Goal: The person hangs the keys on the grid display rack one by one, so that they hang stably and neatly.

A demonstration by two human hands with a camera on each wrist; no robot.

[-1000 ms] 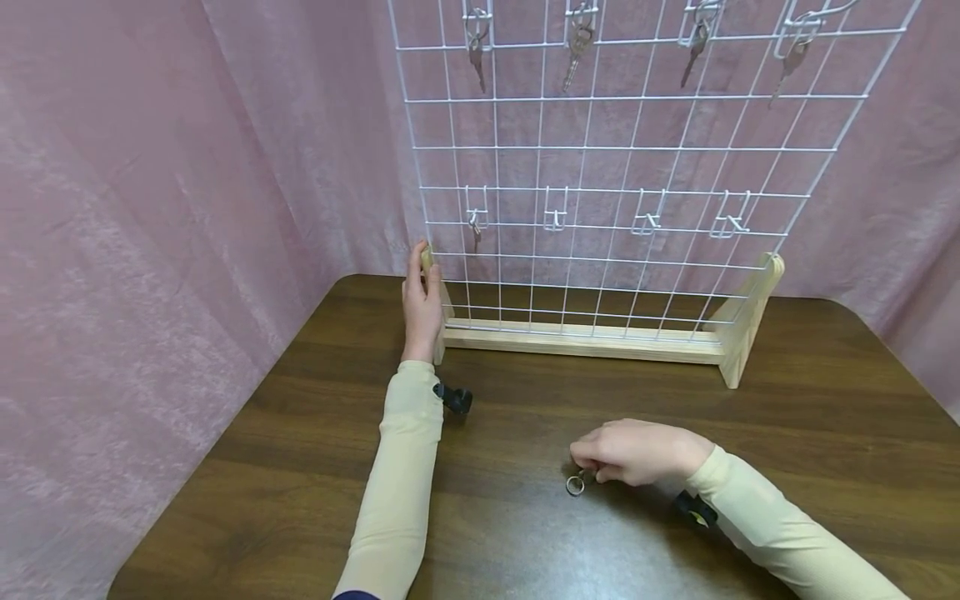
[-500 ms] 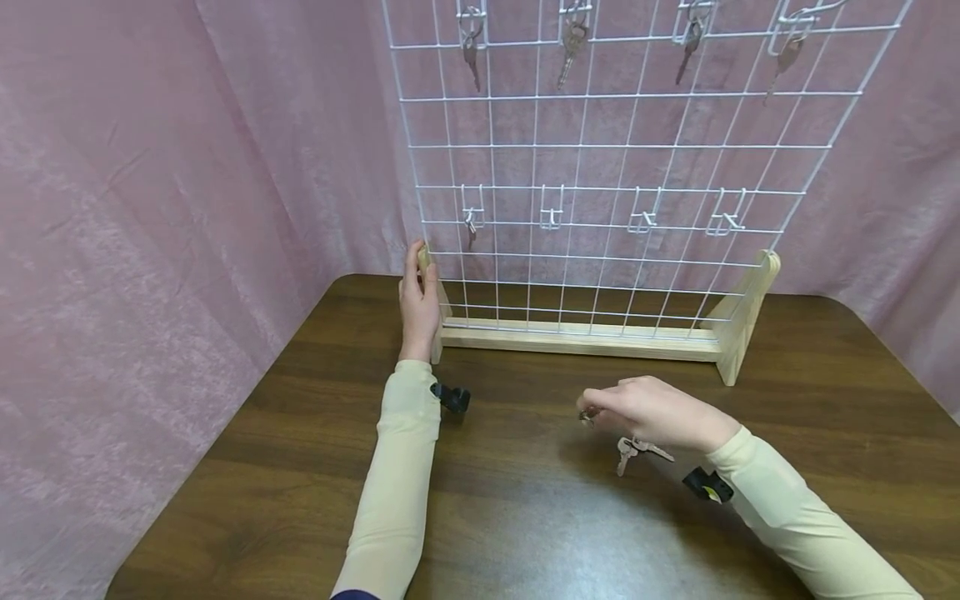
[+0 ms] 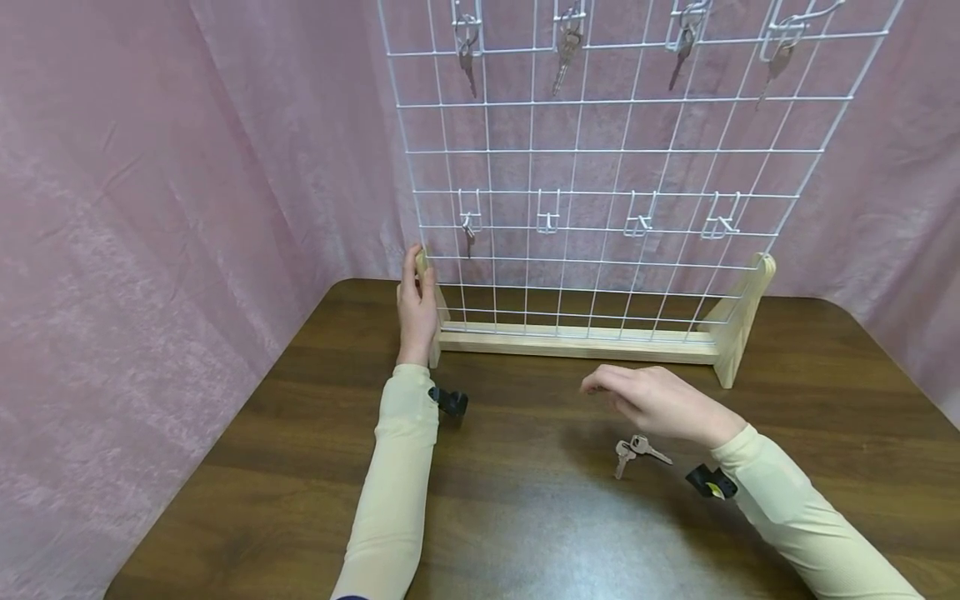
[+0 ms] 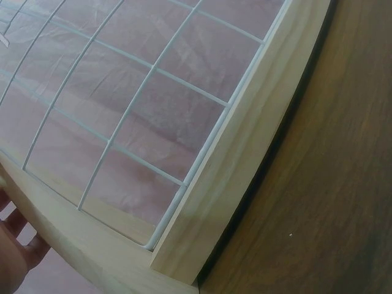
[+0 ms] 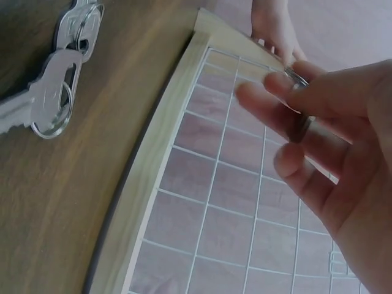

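My left hand point(image 3: 417, 321) holds the wooden end piece of the rack point(image 3: 742, 321), thumb on one side and fingers on the other. Its fingertips point(image 4: 35, 250) also show at the wood in the left wrist view. My right hand point(image 3: 660, 402) is raised above the table in front of the rack. In the right wrist view it pinches a key point(image 5: 300, 127) with a metal ring point(image 5: 296, 76), mostly hidden by the fingers. Below that hand, two ringed keys point(image 3: 649, 449) lie together on the table.
The rack's white wire grid point(image 3: 596, 152) stands upright on the brown table point(image 3: 525, 500). Several keys hang from its upper hooks, and one key point(image 3: 469, 240) from the lower left hook. Other lower hooks point(image 3: 548, 222) hold nothing. A pink curtain point(image 3: 187, 208) hangs behind.
My right hand has lifted off the table with the key and ring and moved toward the rack, uncovering the two lying keys. My left hand stays on the rack.
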